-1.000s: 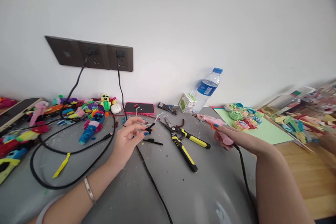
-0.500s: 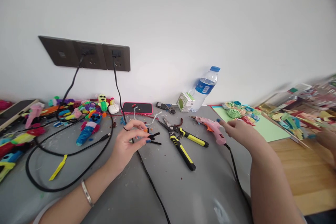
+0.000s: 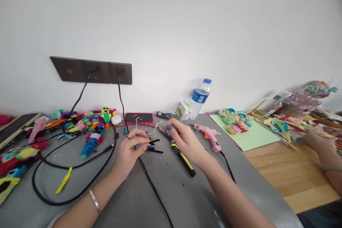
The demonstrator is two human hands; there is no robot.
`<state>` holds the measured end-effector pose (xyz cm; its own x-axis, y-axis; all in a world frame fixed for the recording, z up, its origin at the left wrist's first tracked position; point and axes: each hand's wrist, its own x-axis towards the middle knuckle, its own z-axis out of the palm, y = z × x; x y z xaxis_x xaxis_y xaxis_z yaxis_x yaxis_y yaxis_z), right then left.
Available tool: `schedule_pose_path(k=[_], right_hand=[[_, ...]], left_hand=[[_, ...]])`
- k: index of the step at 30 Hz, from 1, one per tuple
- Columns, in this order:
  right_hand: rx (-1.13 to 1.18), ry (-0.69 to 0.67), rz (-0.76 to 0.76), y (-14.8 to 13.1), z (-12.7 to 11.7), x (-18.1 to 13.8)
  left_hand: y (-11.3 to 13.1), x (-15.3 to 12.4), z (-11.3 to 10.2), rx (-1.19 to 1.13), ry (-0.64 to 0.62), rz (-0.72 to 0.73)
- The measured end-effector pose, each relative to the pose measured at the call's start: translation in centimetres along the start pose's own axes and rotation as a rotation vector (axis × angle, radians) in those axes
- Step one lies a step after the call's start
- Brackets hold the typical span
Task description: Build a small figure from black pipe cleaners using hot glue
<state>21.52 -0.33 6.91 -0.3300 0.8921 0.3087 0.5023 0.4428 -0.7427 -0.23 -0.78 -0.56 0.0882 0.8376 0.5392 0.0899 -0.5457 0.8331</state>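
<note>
My left hand [image 3: 134, 149] pinches a small piece of black pipe cleaner [image 3: 155, 150] between thumb and fingers, with its dark ends sticking out to the right. To its right, my right hand [image 3: 184, 139] is held over the yellow-and-black pliers [image 3: 184, 160], fingers curled together; whatever they hold, if anything, I cannot make out. It covers part of the pliers. A pink glue gun [image 3: 211, 136] lies on the grey table beyond my right wrist, apart from the hand.
Finished pipe-cleaner figures [image 3: 93, 139] and looped black cable [image 3: 34, 178] crowd the left. Along the wall stand a phone [image 3: 140, 118], a small box [image 3: 184, 110] and a water bottle [image 3: 200, 97]. Paper flowers [image 3: 235, 120] lie on green paper [image 3: 253, 139]; another person's hand [image 3: 319, 142] works far right.
My right hand has moved left, from beside the glue gun's rear to over the pliers, closer to my left hand. The left hand keeps its pinch. The view has shifted slightly.
</note>
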Motion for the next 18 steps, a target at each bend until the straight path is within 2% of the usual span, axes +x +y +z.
schedule_pose_path(k=[2,5,8,12,18], right_hand=[[0.017,0.025,-0.045,0.6,1.5,1.5],[0.219,0.159,0.036,2.7,3.3,3.5],[0.392,0.204,0.074,4.1,4.6,4.0],[0.530,0.080,0.060,3.5,4.9,2.8],[0.611,-0.135,0.049,2.5,4.3,1.9]], left_hand=[[-0.4,0.2,-0.3,0.010,0.021,-0.012],[-1.1,0.4,-0.8,0.025,0.071,-0.036],[-1.7,0.6,-1.1,0.009,0.086,-0.027],[-2.0,0.7,-1.2,0.027,0.085,-0.019],[-2.2,0.5,-1.1,0.028,0.096,-0.040]])
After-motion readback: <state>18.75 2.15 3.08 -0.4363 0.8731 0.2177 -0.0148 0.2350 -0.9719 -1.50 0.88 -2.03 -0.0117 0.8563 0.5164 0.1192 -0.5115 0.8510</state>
